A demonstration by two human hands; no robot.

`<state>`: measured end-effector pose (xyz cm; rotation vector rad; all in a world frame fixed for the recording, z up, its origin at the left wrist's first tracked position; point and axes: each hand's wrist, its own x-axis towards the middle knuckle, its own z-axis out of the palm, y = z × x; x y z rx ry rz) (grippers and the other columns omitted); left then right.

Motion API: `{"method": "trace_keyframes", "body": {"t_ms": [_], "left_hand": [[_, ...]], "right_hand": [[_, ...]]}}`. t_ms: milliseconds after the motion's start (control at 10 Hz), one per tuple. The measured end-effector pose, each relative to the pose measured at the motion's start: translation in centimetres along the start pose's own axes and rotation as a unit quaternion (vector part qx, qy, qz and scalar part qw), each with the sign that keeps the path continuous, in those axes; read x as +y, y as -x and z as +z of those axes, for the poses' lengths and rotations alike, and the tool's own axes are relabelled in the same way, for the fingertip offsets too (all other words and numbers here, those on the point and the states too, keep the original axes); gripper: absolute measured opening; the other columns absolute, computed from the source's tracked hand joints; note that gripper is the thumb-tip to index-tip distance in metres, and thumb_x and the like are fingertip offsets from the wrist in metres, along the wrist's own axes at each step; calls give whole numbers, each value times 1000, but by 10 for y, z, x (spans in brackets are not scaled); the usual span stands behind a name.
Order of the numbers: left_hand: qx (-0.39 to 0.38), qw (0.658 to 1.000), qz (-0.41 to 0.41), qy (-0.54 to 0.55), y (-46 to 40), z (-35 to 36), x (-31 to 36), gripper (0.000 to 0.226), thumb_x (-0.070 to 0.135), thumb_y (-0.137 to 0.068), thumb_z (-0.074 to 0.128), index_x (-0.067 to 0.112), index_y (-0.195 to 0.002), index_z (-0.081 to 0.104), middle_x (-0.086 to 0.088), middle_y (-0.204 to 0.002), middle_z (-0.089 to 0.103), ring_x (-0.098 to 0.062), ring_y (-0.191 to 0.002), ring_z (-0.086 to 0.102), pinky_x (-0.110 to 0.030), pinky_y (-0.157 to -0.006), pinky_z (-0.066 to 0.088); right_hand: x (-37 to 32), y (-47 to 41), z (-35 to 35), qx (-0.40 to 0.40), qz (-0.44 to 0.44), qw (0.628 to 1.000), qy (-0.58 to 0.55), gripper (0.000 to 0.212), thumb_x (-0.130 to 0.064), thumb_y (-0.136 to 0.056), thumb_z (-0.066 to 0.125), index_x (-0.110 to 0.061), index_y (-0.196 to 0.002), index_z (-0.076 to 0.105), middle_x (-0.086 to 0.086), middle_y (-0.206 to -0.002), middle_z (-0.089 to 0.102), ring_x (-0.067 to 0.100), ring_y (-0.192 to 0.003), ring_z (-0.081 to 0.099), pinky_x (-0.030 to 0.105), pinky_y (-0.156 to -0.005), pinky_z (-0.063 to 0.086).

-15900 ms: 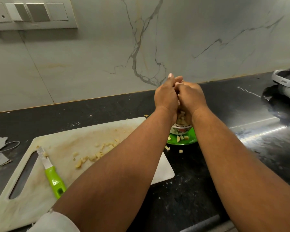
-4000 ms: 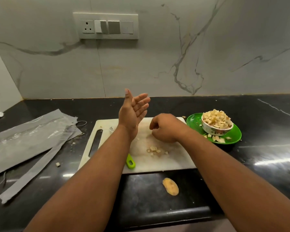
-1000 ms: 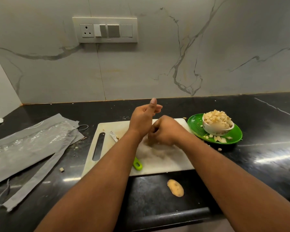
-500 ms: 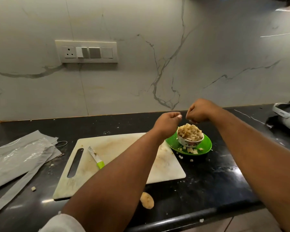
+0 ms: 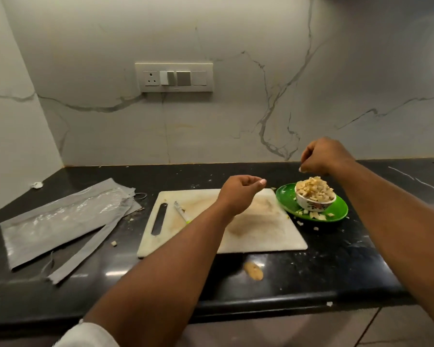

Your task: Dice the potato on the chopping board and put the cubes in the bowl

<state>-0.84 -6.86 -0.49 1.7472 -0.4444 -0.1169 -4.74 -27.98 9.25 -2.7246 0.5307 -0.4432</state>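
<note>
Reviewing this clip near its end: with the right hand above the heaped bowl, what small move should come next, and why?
Probably pick up the stray cubes on the green plate. The right hand hovers, fingers curled, over the heaped bowl; whether it holds anything is unclear. The chopping board shows no cubes.

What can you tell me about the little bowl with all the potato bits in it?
The bowl is small, round and white, with a dark flowery pattern around its outside, and looks ceramic. It stands upright on a green plate, just right of the chopping board. Pale potato cubes are heaped above its rim, and a few have spilled onto the plate and counter. The right hand hovers just above the pile, not touching the bowl.
</note>
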Motion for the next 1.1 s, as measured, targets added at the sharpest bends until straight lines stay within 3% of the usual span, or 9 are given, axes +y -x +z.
{"method": "trace_keyframes", "body": {"t_ms": [100,200,300,500,600,700,800,1000,1100], "left_hand": [[51,997,11,-60,15,-43,-9,20,39,-97,70,24,-107,79,15,-92,74,-2,-90,68,-23,-78,50],[114,982,-7,-152,35,-90,-23,13,32,-94,73,26,-103,80,14,-91,75,-8,-92,70,-22,-80,47],[156,943,-71,-286,58,-130,-34,31,16,-83,65,30,-107,80,5,-112,74,-17,-102,67,-24,-86,50],[85,903,-111,-407,84,-167,-47,41,25,-88,67,28,-128,72,2,-130,70,-20,-119,64,-29,-97,49],[89,904,-103,-405,87,-170,-47,36,24,-90,67,24,-125,75,1,-132,70,-20,-120,64,-25,-95,47],[93,902,-97,-411,90,-169,-46,31,23,-90,66,23,-119,78,0,-126,73,-22,-115,66,-27,-92,50],[90,897,-87,-425,93,-167,-44,26,23,-88,65,20,-108,81,-2,-116,76,-24,-108,67,-32,-91,55],[122,907,-72,-397,74,-166,-49,35,25,-84,66,27,-118,77,2,-121,74,-21,-112,67,-35,-94,56],[151,909,-49,-385,48,-160,-51,31,32,-87,68,29,-116,77,6,-119,75,-19,-109,68,-34,-93,56]], "right_hand": [[-32,21,20,-23,-30,998,-53,9,-12,-80,81,-17,-83,73,4,-84,69,18,-79,64,34,-70,55],[-73,46,52,-103,-80,987,-99,6,-13,-82,79,-17,-82,75,4,-82,72,17,-78,67,32,-68,57],[-112,66,92,-187,-121,971,-87,4,-18,-83,80,-15,-82,77,6,-81,75,19,-75,73,38,-72,62],[-164,91,139,-274,-112,955,-16,40,-49,-71,86,-11,-83,80,4,-74,76,16,-63,67,35,-75,61],[-180,97,147,-251,-100,963,5,41,-48,-67,88,-10,-80,77,6,-70,74,18,-57,64,34,-69,62],[-195,106,152,-207,-108,972,38,42,-50,-69,84,-13,-63,65,3,-56,61,16,-47,55,25,-48,44],[-202,111,157,-186,-118,975,32,41,-48,-72,80,-14,-60,60,3,-57,55,16,-50,50,25,-46,36],[-187,90,163,-207,-91,973,-36,21,-26,-80,70,-9,-69,74,5,-60,70,23,-55,65,36,-65,60],[-172,66,170,-152,-85,985,-17,14,-26,-76,69,-13,-76,74,5,-70,72,23,-66,70,37,-68,62]]}}
